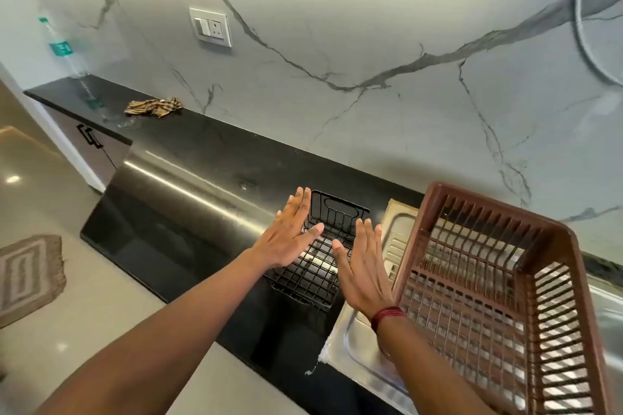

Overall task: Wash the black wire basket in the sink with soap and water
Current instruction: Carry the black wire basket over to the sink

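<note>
On the black surface (188,158) just left of the steel sink (357,340), the basket (320,253) sits upright, not yet in the basin. It looks light and stiff, a thin wire grid with a solid end panel carrying a handle slot; wet and soapy, the wires would likely turn slippery, so the rim along the two long sides, or that slot, seems the surest place to take hold. Both arms reach forward from the near edge. The left hand (290,236) and right hand (362,266) hover over the basket's two sides, palms down, fingers straight and spread, each grip wide and holding nothing. A brown crate (539,236) stands over the sink at right.
</note>
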Demonstrator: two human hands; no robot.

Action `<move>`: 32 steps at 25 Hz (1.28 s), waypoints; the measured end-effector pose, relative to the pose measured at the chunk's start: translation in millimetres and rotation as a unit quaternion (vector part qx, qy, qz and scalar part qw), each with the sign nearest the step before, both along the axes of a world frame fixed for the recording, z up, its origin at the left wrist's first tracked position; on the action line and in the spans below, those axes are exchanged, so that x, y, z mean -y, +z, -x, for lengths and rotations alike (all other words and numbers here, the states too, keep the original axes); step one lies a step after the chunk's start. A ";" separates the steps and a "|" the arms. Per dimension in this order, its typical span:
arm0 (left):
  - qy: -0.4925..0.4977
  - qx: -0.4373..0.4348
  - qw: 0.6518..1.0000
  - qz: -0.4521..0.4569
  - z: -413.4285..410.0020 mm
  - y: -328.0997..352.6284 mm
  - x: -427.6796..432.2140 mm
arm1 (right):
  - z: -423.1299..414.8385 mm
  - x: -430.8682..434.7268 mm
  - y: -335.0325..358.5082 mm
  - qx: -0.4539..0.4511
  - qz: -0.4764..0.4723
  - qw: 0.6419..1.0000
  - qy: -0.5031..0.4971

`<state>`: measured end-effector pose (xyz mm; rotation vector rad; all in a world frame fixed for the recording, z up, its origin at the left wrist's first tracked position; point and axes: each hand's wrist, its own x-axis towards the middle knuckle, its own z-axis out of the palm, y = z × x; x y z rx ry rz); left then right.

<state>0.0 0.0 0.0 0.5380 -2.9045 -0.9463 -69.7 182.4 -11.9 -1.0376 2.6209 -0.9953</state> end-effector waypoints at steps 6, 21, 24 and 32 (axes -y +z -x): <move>0.068 0.010 0.994 -0.086 5.3 -13.5 9.7 | -5.1 32.7 -21.9 0.104 -0.010 0.992 -0.071; 0.239 0.058 0.902 -0.354 17.4 -4.9 14.2 | -6.0 51.2 -14.6 0.470 0.180 0.841 -0.198; 0.245 0.058 0.893 -0.373 14.8 1.0 12.9 | -5.7 49.9 -11.7 0.488 0.189 0.831 -0.188; 0.232 0.012 0.896 -0.379 10.7 30.7 25.4 | -0.8 49.4 10.5 0.459 0.215 0.853 -0.127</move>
